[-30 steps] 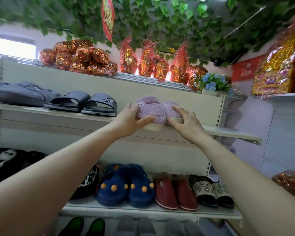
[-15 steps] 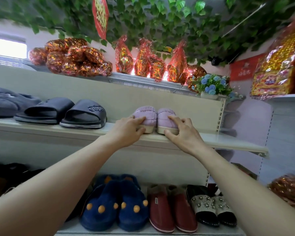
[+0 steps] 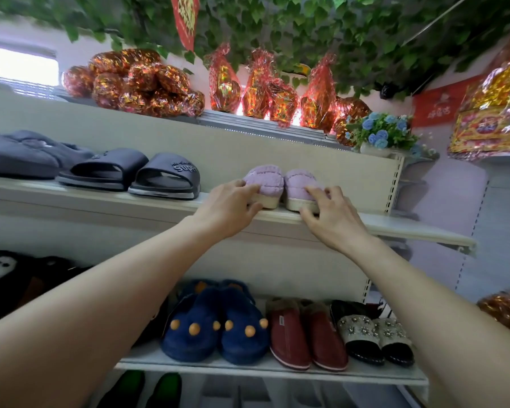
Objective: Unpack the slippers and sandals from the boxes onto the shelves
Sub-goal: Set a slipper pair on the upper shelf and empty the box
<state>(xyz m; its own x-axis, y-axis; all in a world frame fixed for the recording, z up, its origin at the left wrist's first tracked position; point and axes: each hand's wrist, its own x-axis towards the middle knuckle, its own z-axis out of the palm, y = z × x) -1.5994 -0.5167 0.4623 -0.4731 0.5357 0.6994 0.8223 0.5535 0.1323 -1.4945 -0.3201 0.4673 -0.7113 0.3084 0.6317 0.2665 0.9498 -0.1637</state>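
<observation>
A pair of fluffy purple slippers stands side by side on the upper shelf [image 3: 409,228], heels toward me. My left hand [image 3: 227,207] holds the heel of the left purple slipper [image 3: 265,181], fingers on top and thumb at its cream sole. My right hand [image 3: 333,219] holds the heel of the right purple slipper [image 3: 299,184], with curled fingertips on the fabric and the thumb by the sole at the shelf edge. No box is in view.
Black slides [image 3: 165,178] and grey slippers [image 3: 27,154] sit left on the same shelf. Below stand blue plush slippers [image 3: 218,328], red slippers [image 3: 306,334] and studded sandals [image 3: 374,334]. Foil-wrapped goods [image 3: 136,81] and a flower pot [image 3: 380,134] line the top.
The purple slippers went from being held tilted at the shelf edge to standing flat on the shelf. Both hands have stayed on their heels, and the view has shifted slightly.
</observation>
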